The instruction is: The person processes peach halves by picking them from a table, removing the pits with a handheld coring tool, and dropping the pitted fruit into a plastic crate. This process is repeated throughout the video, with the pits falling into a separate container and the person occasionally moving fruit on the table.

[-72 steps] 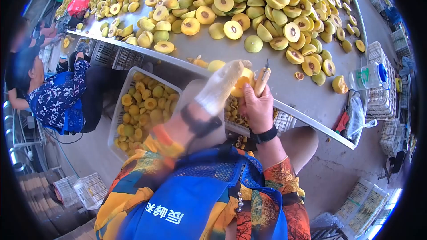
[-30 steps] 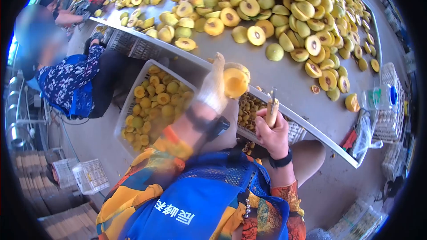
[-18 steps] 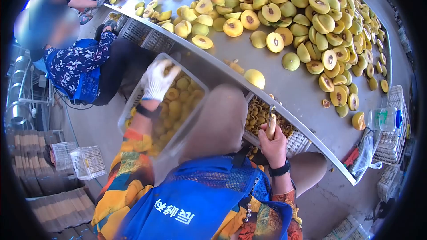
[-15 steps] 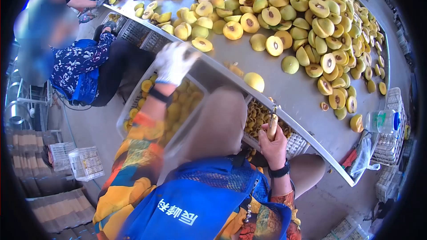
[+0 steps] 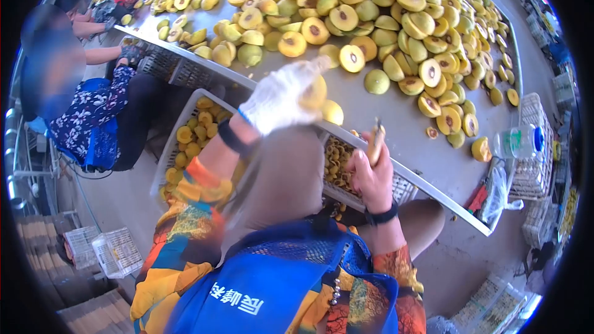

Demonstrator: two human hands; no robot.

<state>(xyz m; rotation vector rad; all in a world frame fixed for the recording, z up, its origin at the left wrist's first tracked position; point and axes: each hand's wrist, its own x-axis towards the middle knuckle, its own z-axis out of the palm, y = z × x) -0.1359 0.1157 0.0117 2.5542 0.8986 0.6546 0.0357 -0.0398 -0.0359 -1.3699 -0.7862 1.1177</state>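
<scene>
My left hand [image 5: 281,100], in a white glove and blurred by motion, is above the table's near edge with its fingers closed around a yellow peach half [image 5: 314,91]. Just beside it, another peach half [image 5: 332,112] lies cut side down at the edge. Bare, my right hand [image 5: 373,176] grips a wooden-handled tool [image 5: 375,142] with a short dark metal tip, pointing up. Under the table edge sits a crate of small peach scraps [image 5: 337,161]. A white crate [image 5: 162,170] holding pitted peach halves [image 5: 192,142] stands left of my knee, partly behind my arm.
A large heap of halved peaches [image 5: 427,25], many with pits, covers the metal table [image 5: 427,142]. A plastic bottle [image 5: 520,142] and clear bag [image 5: 495,192] are at the right corner. On the left, a co-worker in a floral sleeve [image 5: 93,111] sits close; crates [image 5: 117,252] stand behind.
My left hand has moved right from above the crate's far end to the peach at the table edge, and now has a peach half in it. My right hand keeps its tool. The view has shifted slightly.
</scene>
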